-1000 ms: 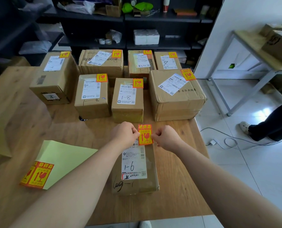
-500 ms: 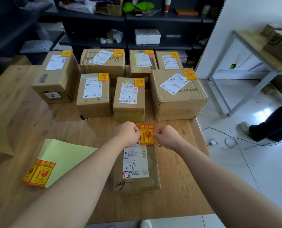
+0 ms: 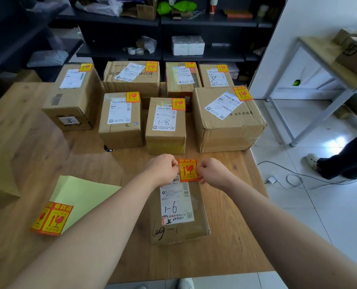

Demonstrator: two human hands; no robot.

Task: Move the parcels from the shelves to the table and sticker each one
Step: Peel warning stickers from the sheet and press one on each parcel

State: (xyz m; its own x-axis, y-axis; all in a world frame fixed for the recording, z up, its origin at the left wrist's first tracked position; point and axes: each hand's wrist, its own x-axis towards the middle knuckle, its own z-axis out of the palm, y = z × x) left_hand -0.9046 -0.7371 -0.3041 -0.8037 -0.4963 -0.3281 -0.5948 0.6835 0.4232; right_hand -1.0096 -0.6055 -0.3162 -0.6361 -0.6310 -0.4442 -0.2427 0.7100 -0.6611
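Observation:
A flat cardboard parcel (image 3: 179, 228) marked "1-6" lies on the wooden table (image 3: 37, 142) in front of me. Over its far end I hold an orange-and-yellow fragile sticker (image 3: 187, 170). My left hand (image 3: 163, 168) pinches the sticker's left edge and my right hand (image 3: 212, 171) pinches its right edge. Whether the sticker touches the parcel I cannot tell. Behind it stand several cardboard parcels, each bearing the same sticker, among them one marked "1-8" (image 3: 165, 130) and a large one (image 3: 227, 122) at the right.
A yellow backing sheet (image 3: 77, 197) with two loose stickers (image 3: 52, 219) lies at my left. Dark shelves (image 3: 194, 24) with odds and ends stand behind the table. A second table (image 3: 323, 59) with boxes is at the right; a person's foot (image 3: 313, 161) and cables lie on the floor.
Both hands and the sticker have barely moved over the parcel's far end; the view has shifted slightly.

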